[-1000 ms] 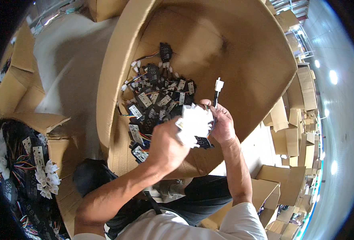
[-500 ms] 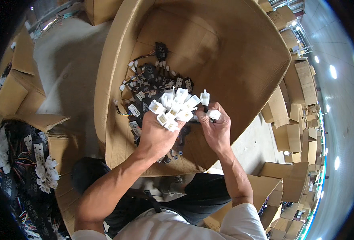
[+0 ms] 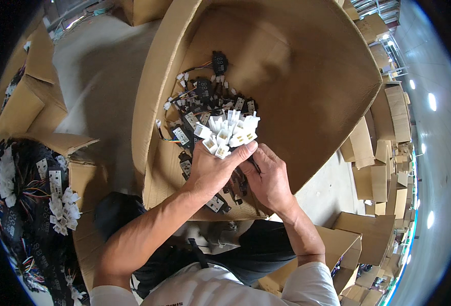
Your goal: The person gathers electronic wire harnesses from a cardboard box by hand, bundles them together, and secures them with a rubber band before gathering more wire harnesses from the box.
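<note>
Clearly the left hand has its fingers clamped round a bunch of small white plastic plug connectors, held above the big tilted brown cardboard box. Just beside it, the right hand curls shut on the thin dark wires trailing below. Light, hard shells on limp leads: they look best gripped at the wire necks. Loose black modules lie deeper inside; another boxful sits left.
</note>
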Demonstrator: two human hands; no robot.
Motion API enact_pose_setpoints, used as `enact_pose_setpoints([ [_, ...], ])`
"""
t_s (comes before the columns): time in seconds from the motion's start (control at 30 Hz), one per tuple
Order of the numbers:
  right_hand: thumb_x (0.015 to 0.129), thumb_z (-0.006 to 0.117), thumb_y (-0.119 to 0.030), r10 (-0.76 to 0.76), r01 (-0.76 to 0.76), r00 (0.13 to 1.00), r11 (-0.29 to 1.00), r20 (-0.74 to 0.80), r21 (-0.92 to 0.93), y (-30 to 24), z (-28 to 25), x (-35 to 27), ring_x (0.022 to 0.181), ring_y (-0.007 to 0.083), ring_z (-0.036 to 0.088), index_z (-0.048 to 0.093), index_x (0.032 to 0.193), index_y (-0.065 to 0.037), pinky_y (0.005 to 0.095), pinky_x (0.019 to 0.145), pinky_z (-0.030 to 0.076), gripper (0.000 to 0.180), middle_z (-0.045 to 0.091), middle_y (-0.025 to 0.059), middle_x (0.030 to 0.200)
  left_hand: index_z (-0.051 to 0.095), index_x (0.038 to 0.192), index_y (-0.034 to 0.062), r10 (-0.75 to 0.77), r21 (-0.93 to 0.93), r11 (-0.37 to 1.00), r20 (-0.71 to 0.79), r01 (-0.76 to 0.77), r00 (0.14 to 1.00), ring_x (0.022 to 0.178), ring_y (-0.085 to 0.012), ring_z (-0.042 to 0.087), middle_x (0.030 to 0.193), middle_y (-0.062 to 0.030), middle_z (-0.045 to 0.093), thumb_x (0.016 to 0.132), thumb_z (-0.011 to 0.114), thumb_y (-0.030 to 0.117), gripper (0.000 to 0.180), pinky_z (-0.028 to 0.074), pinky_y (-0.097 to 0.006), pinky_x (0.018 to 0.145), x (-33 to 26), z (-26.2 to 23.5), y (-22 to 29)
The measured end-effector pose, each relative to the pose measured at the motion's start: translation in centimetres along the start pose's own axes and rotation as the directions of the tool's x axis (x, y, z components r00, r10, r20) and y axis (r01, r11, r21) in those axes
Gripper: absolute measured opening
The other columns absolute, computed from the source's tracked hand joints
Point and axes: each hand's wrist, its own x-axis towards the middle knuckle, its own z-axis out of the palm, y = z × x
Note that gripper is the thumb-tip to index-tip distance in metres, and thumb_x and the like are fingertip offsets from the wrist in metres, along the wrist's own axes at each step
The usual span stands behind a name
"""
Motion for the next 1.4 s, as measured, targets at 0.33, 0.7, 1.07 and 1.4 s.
enact_pose_setpoints([
  [0.33,0.084,0.073,-0.004,-0.125,0.125,0.992,0.987,0.000,-0.097,0.1,-0.1,-0.4,0.073,0.0320,0.067,0.066,0.103,0.000,0.0387,0.062,0.056,0.020,0.063,0.0135,0.092,0.067,0.117,0.0029,0.001,0.048,0.999,0.158,-0.009,0.987,0.098,-0.0166,0.067,0.107,-0.0060,0.072,0.087,0.078,0.014,0.034,0.053,-0.031,0.085,-0.4,-0.6,-0.9],
  [0.7,0.101,0.062,-0.024,0.347,-0.510,0.839,0.771,0.420,0.381,13.1,2.8,5.0,0.098,0.0156,0.064,0.061,0.126,0.006,0.0327,0.089,0.052,0.039,0.069,0.0093,0.106,0.068,0.094,0.0037,0.041,0.221,0.955,0.562,-0.198,0.826,0.084,-0.0403,0.067,0.086,-0.0203,0.070,0.085,0.065,0.016,0.016,0.053,-0.046,0.074,-2.1,-0.4,-0.2],
  [1.07,0.087,0.063,-0.018,-0.098,0.270,0.915,0.869,0.391,-0.415,18.2,31.1,15.8,0.105,0.0325,0.062,0.058,0.121,-0.001,0.0438,0.088,0.053,0.038,0.058,0.0150,0.117,0.065,0.104,0.0002,-0.357,0.436,0.893,0.527,0.116,0.771,0.084,-0.0379,0.070,0.090,-0.0197,0.071,0.085,0.067,0.016,0.025,0.056,-0.045,0.077,-1.7,-4.5,2.4],
  [1.4,0.087,0.061,-0.018,-0.392,0.304,0.918,0.586,0.066,-0.751,26.7,36.0,15.2,0.099,0.0267,0.060,0.069,0.098,-0.008,0.0408,0.080,0.052,0.017,0.060,0.0104,0.101,0.065,0.090,-0.0004,-0.261,0.385,0.921,0.480,0.066,0.837,0.074,-0.0394,0.069,0.075,-0.0204,0.068,0.084,0.067,0.016,0.017,0.056,-0.048,0.071,-1.8,-3.5,1.3],
])
